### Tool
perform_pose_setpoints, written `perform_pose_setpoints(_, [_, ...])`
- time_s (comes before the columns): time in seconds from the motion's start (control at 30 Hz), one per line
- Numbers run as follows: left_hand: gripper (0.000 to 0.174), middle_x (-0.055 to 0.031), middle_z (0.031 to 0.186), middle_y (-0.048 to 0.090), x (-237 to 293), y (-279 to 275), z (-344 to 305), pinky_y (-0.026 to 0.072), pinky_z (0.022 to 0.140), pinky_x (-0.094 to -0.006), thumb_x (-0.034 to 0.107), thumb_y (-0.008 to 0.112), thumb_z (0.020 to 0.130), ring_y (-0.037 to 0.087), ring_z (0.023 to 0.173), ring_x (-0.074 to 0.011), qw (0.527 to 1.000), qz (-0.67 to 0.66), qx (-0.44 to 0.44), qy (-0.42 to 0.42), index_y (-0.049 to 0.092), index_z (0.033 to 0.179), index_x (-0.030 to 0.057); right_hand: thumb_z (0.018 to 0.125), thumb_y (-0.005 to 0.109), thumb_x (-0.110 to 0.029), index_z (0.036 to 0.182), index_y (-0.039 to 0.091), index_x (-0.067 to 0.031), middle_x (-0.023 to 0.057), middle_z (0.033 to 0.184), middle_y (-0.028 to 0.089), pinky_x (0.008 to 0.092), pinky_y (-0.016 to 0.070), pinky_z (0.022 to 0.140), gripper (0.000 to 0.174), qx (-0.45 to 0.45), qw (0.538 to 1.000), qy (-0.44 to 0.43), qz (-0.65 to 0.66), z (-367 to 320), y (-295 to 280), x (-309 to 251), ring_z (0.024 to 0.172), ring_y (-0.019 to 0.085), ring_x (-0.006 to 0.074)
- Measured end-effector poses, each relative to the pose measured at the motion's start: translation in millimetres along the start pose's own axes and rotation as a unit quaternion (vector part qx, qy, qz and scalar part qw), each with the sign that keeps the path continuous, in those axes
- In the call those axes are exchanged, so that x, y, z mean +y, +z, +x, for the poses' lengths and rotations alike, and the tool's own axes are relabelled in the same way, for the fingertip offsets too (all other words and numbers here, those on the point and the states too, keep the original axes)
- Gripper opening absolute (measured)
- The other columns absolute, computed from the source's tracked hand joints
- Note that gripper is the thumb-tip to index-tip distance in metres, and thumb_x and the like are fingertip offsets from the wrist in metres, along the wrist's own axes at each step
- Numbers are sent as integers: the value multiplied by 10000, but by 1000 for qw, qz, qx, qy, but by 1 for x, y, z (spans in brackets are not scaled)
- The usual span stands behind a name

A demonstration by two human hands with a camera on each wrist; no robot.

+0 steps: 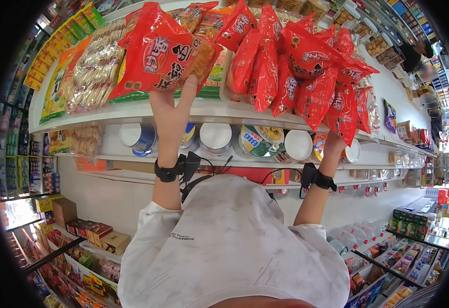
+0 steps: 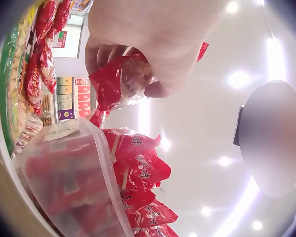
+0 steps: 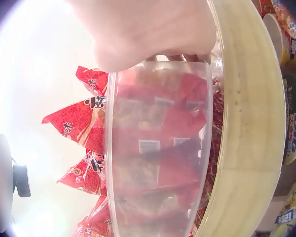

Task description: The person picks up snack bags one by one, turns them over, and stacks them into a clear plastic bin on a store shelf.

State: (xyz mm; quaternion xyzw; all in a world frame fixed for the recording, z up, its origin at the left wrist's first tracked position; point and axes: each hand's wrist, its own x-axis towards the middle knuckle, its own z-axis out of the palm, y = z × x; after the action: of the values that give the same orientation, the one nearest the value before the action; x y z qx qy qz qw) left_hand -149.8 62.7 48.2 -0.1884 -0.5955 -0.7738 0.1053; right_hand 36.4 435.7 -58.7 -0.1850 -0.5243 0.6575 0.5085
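My left hand (image 1: 175, 102) holds up a red snack bag (image 1: 157, 56) over the shelf, thumb on its front at the clear window. In the left wrist view, the fingers curl behind the bag (image 2: 133, 79). A translucent plastic bin (image 3: 160, 133) stands on the shelf, packed with the same red bags (image 1: 306, 56), several of which stick up over its rim. At the right end of the bin is my right hand (image 1: 334, 145), partly covered by hanging bags in the head view. The right wrist view has this hand (image 3: 153, 29) against the bin's end, fingers bent round its far side.
Flat packs of biscuits (image 1: 97, 66) lie on the shelf (image 1: 209, 110) to the left. Beneath, a lower shelf carries round tubs with white lids (image 1: 216, 136). Clear jars (image 1: 378, 46) line the right, and shelves of goods (image 1: 75, 256) stand behind the person.
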Motion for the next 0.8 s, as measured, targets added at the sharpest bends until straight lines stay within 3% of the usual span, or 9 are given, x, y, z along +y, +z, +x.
perform_pose_setpoints(0.33, [592, -145, 1403, 544, 1, 4, -1, 414, 1107, -376, 15, 737, 937, 552, 1265, -209, 999, -20, 27, 9, 400, 1423, -9, 1065, 507, -488, 1497, 411, -166, 75, 1553, 471, 516, 341, 1203, 548, -30, 999, -21, -20, 1, -14, 11, 1451, 427, 281])
perform_pose_setpoints(0.5, [603, -144, 1395, 549, 2, 5, -6, 410, 1114, -377, 19, 744, 934, 549, 1269, -214, 999, -12, 27, 24, 400, 1429, -7, 1042, 593, -162, 1590, 229, -85, 144, 1530, 440, 447, 438, 1127, 662, -69, 995, -63, -39, -3, -12, 6, 1381, 486, 281])
perform_pose_setpoints(0.8, [563, -145, 1384, 560, 4, 3, -8, 408, 1115, -370, 10, 751, 927, 550, 1271, -208, 1000, -19, 15, 10, 438, 1395, -12, 1049, 588, -181, 1583, 249, -80, 139, 1511, 461, 438, 443, 1112, 641, -66, 995, -68, -25, -1, -9, 6, 1366, 495, 276])
